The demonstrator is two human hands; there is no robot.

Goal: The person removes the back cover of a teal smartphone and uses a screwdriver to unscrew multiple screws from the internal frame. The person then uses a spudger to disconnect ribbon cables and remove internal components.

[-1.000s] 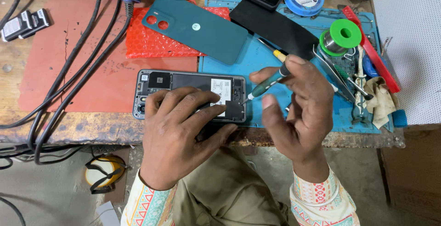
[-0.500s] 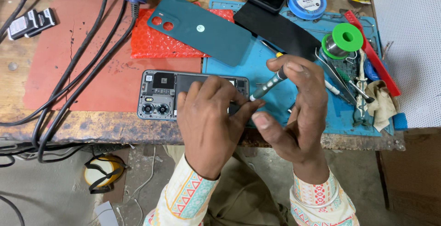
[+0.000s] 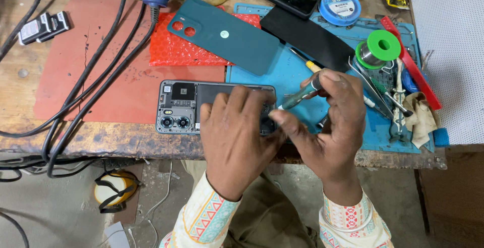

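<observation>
Two bare hands work over an opened grey smartphone with its back removed (image 3: pixel 181 104), which lies lengthwise near the front edge of the worn wooden bench, partly on a red rubber mat (image 3: pixel 101 66) and partly on a blue silicone repair mat (image 3: pixel 297 76). The left hand (image 3: pixel 234 137) lies flat over the phone's right half, fingers spread and pressing down, hiding most of the board beneath it. The right hand (image 3: pixel 330 127) pinches a slim green-handled precision screwdriver (image 3: pixel 300 95) between thumb and fingertips, its tip angled down toward the phone's right end; the exact spot it touches is hidden behind the left fingers. To do this well, the left hand should hold the phone firmly so it cannot slide, while the driver stands square in the screw head and turns with light, steady pressure so it does not slip onto the board. The phone's teal plastic back cover (image 3: pixel 222 38) lies just behind on a red bubble-wrap sheet (image 3: pixel 174 56), and a green spool of solder wire (image 3: pixel 379 48) sits to the right among tweezers.
</observation>
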